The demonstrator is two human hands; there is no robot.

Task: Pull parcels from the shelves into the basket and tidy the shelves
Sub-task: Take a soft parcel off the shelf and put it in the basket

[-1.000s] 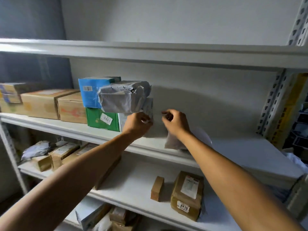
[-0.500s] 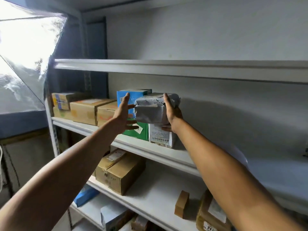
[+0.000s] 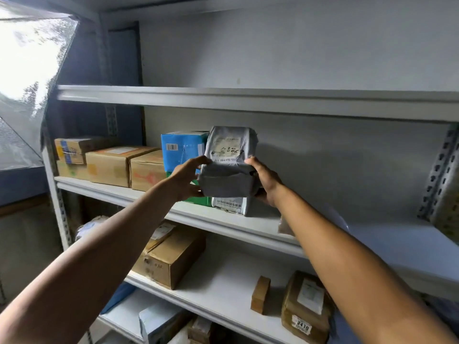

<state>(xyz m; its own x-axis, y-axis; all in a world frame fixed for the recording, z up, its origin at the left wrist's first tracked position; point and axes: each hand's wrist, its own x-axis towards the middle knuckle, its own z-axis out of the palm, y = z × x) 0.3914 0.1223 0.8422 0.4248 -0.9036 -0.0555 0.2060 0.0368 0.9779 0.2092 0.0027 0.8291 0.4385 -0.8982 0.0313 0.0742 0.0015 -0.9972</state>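
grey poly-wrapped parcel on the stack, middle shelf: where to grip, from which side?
Take the grey parcel by its two short sides, coming from the front, as the left hand and right hand do: it's soft-wrapped, wide, and the blue box crowds its left.

Parcel (image 3: 229,162) sits between both hands, left hand (image 3: 185,178) and right hand (image 3: 265,181), above a package (image 3: 229,206) on the shelf (image 3: 218,219), boxes (image 3: 124,165) to its left

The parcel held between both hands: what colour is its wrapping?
Grey plastic wrapping on the parcel, with a pale label bearing handwriting; the head view shows it.
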